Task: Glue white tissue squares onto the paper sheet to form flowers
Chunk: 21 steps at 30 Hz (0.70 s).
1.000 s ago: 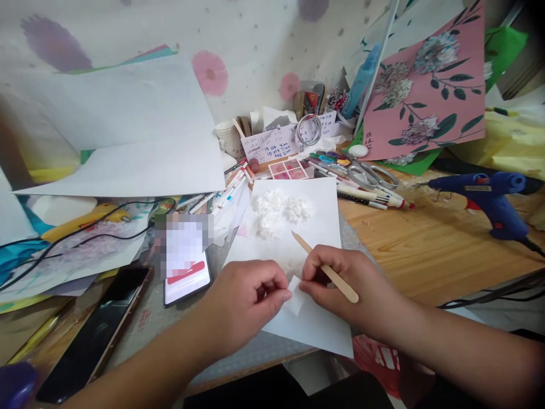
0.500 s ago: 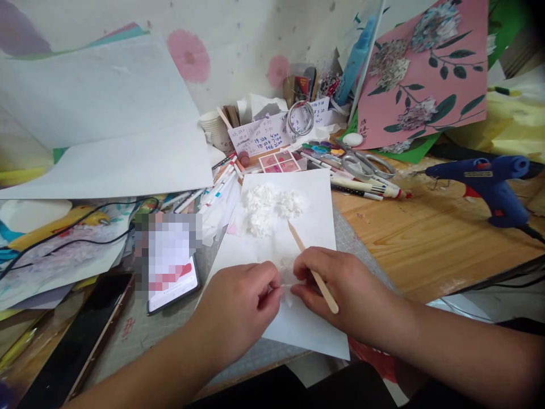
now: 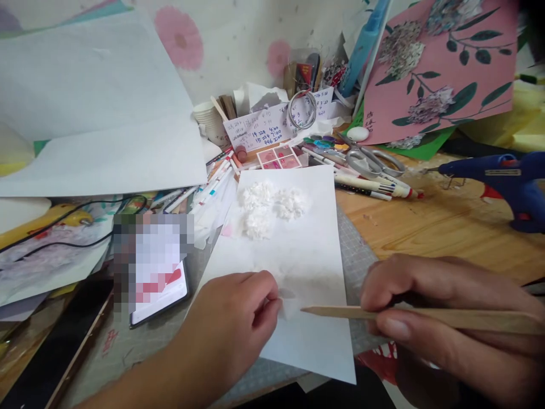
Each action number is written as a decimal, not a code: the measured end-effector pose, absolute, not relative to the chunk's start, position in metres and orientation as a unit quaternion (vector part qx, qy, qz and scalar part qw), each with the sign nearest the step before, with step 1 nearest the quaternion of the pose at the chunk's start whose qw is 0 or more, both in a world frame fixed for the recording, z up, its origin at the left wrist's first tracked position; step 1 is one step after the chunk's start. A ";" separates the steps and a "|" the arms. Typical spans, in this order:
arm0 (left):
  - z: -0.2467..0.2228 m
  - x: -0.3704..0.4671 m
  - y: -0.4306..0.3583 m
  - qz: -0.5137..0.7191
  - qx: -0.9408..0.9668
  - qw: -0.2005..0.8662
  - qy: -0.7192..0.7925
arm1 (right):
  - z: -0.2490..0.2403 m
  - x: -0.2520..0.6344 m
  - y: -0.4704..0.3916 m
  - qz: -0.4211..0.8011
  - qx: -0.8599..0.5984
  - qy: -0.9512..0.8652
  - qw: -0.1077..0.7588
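My right hand (image 3: 430, 341) grips a flat wooden craft stick (image 3: 340, 312) with a pointed end. The stick lies nearly level, and its tip points left towards my other hand. My left hand (image 3: 238, 318) is closed in a pinch over the lower part of a white sheet of paper (image 3: 315, 238). From its fingertips a small piece of thin white tissue paper (image 3: 291, 309) sticks out, hard to make out against the sheet. Three fluffy clumps of white paper bits (image 3: 258, 221) sit on the upper part of the sheet.
A phone (image 3: 159, 278) lies left of the sheet on a grey cutting mat (image 3: 357, 244). Behind are pens (image 3: 217, 182), a small palette (image 3: 279, 158) and scissors (image 3: 368, 162). A blue glue gun (image 3: 502, 176) rests at right, below a pink flower picture (image 3: 472, 74).
My right hand has moved right, away from my left hand, and the stick has swung from slanting upward to nearly level. My left hand keeps its pinch. The view has shifted slightly.
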<state>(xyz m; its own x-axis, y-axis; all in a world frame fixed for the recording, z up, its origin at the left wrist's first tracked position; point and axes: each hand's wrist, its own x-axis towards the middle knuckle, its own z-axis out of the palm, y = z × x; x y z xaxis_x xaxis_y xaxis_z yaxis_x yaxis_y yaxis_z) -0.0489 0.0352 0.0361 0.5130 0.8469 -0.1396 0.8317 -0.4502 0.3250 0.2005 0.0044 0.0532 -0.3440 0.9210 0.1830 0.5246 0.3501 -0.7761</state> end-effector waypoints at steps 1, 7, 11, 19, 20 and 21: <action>0.036 -0.049 0.035 0.019 0.852 0.175 0.493 | 0.052 0.197 0.005 0.341 -0.464 -0.763 0.294; 0.037 -0.049 0.034 0.006 0.860 0.160 0.484 | 0.043 0.188 0.010 0.366 -0.391 -0.796 0.282; 0.036 -0.050 0.034 0.005 0.864 0.147 0.481 | 0.034 0.184 0.009 0.326 -0.377 -0.810 0.310; 0.033 -0.055 0.033 0.016 0.896 0.142 0.421 | 0.025 0.181 0.010 0.326 -0.341 -0.830 0.297; 0.034 -0.055 0.033 0.013 0.900 0.141 0.411 | 0.025 0.181 0.010 0.315 -0.327 -0.841 0.294; 0.034 -0.056 0.032 0.009 0.904 0.139 0.405 | 0.024 0.180 0.009 0.299 -0.313 -0.853 0.290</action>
